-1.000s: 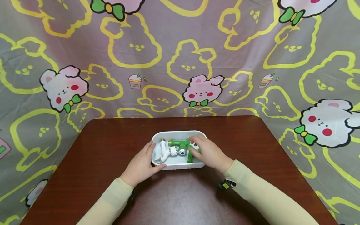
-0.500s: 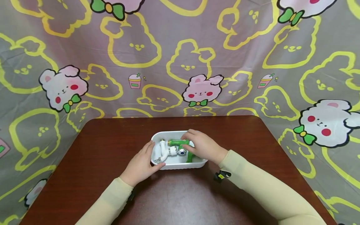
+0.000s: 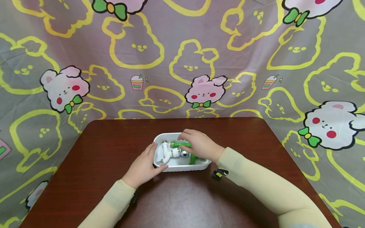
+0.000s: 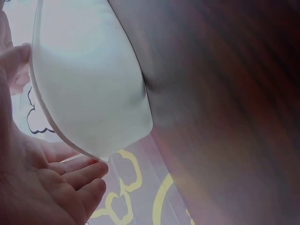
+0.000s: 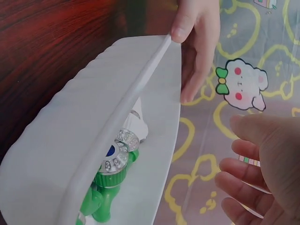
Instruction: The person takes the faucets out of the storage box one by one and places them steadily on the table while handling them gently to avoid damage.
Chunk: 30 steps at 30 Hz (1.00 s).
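Observation:
A white oblong tray [image 3: 182, 168] stands on the table with water taps in it. A white tap [image 3: 167, 155] lies at its left. To the right lies a green tap [image 3: 178, 143], brass-ended, beside a silver knob [image 3: 184, 154] with a blue dot. A curved green part [image 3: 192, 159] is partly under my right hand; I cannot tell if it is joined. My left hand [image 3: 142, 166] rests on the tray's left end, thumb along the front rim, fingers on the side. My right hand [image 3: 203, 145] is over the right half, fingers loose, holding nothing in the right wrist view.
The brown wooden table [image 3: 119, 136] extends around the tray on all sides. Behind it and at both sides hangs a patterned curtain [image 3: 159, 72]. A small black device [image 3: 219, 174] is strapped at the right wrist.
My right hand has moved left over the tray, from its right end toward the middle, covering more of the green tap. The left hand and the tray have stayed in place.

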{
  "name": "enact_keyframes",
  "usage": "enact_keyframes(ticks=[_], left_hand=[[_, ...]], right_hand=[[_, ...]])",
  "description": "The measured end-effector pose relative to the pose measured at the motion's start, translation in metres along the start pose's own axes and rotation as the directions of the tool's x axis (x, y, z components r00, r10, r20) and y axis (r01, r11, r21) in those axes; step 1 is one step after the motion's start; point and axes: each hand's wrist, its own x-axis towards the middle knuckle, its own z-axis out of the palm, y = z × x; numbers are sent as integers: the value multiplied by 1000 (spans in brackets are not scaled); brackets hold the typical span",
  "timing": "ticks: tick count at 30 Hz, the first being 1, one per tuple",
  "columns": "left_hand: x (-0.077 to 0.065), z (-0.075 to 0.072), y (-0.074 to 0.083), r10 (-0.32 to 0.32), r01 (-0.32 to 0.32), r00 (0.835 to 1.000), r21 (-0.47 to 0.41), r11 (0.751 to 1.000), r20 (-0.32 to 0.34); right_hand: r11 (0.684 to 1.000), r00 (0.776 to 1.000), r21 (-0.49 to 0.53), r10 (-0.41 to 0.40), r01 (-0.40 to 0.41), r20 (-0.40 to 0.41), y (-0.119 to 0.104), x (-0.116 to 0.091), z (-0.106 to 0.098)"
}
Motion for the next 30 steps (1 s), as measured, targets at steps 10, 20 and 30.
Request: enact_keyframes(ticks=[10, 20, 30], left_hand=[[0, 1, 0, -10, 10, 1000, -13, 1000, 12], [-1, 1, 0, 4, -4, 1000, -16, 1000, -14], [-1, 2, -1, 10, -10, 1000, -13, 1000, -23]], right_hand=[[998, 997, -46, -49, 52, 67, -4, 12, 13], [993, 983, -97, -50, 68, 178, -6, 22, 30], [986, 981, -127, -85, 108, 174, -1, 22, 48]])
